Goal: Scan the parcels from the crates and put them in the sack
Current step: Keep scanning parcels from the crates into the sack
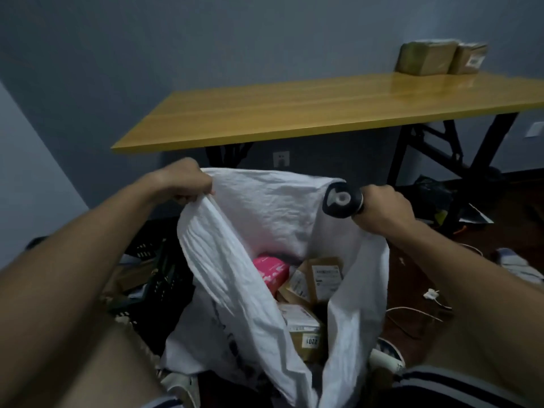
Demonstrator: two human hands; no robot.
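parcels (306,293) lie in the sack (265,219) at lower centre; crate (156,278) to its left; two boxes (438,58) on the bench (294,113) upper right.

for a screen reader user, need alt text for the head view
Two hands hold a white sack open: the left hand pinches its rim, the right hand grips a scanner. Parcels lie inside; behind stands a yellow table.

yellow table (294,113), two parcels (424,58) atop

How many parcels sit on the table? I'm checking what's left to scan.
2. A tape-wrapped brown parcel sits at the far right end of the yellow table, and a smaller labelled parcel touches its right side. The table's right end is cut off, so more may be hidden.
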